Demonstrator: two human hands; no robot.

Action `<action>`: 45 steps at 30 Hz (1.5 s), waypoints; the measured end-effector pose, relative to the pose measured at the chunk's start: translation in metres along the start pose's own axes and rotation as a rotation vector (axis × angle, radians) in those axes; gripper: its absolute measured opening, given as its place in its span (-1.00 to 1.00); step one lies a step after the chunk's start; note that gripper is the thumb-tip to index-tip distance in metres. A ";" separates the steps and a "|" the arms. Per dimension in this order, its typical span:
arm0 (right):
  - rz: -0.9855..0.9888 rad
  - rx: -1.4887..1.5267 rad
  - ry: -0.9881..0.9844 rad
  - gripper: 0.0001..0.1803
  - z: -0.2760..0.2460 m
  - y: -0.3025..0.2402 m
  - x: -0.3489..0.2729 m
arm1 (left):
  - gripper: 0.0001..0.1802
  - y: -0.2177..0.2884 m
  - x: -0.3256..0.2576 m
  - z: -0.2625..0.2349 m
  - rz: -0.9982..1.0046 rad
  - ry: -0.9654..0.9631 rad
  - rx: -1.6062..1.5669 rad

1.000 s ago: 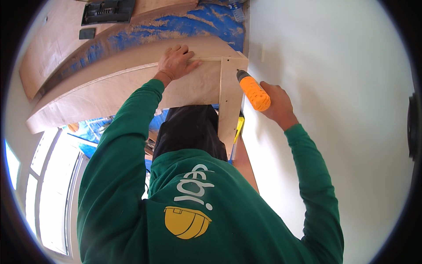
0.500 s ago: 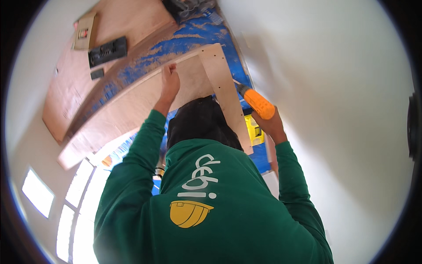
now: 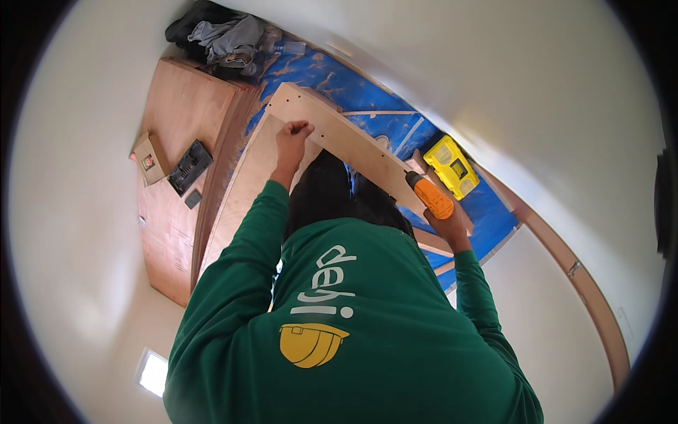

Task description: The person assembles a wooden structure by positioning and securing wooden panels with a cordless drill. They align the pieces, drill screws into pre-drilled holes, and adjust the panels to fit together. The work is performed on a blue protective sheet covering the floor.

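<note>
My right hand [image 3: 449,227] is wrapped round the handle of an orange cordless drill [image 3: 432,201]. Its dark chuck points up and left, near the edge of a pale wooden board [image 3: 360,152] with several dark holes along it. Over that board's left part hovers my left hand [image 3: 288,147], thumb and fingers pinched together; what is between them, if anything, is too small to make out. A wide plywood panel [image 3: 244,184] joins the board and runs down to the left, partly hidden behind my left arm.
On a brown wooden surface [image 3: 166,233] at left lie an open black bit case [image 3: 189,168] and a small cardboard box [image 3: 150,161]. A yellow case [image 3: 452,167] sits right on the blue floor sheet [image 3: 494,219]. Dark and grey clothes [image 3: 226,42] and a plastic bottle [image 3: 288,48] are at the back.
The view has swung, and the board now lies more crosswise. My left hand has gone from the panel's far edge to above the holed board, fingers pinched. The drill stays in my right hand.
</note>
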State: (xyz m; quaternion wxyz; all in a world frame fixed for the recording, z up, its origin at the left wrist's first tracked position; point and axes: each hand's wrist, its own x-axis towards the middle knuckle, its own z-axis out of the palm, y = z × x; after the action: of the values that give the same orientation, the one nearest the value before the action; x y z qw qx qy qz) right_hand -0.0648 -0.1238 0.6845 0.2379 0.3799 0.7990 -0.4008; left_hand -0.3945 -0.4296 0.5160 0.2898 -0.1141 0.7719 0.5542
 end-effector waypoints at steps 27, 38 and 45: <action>-0.326 0.058 -0.018 -0.58 -0.013 -0.118 0.043 | -0.75 -0.022 0.018 0.034 0.345 -0.089 0.233; -0.265 0.100 -0.191 -0.59 0.026 -0.195 0.106 | -0.79 -0.035 0.026 0.039 0.638 -0.087 0.315; -0.144 0.072 -0.280 -0.61 0.032 -0.208 0.130 | -0.80 -0.042 0.026 0.034 0.677 -0.122 0.321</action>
State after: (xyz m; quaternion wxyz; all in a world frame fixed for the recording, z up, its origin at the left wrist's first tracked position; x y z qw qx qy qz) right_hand -0.3057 -0.1771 0.6730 0.3040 0.2706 0.7682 -0.4943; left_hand -0.3835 -0.4100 0.4602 0.1497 0.2273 0.8242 0.4966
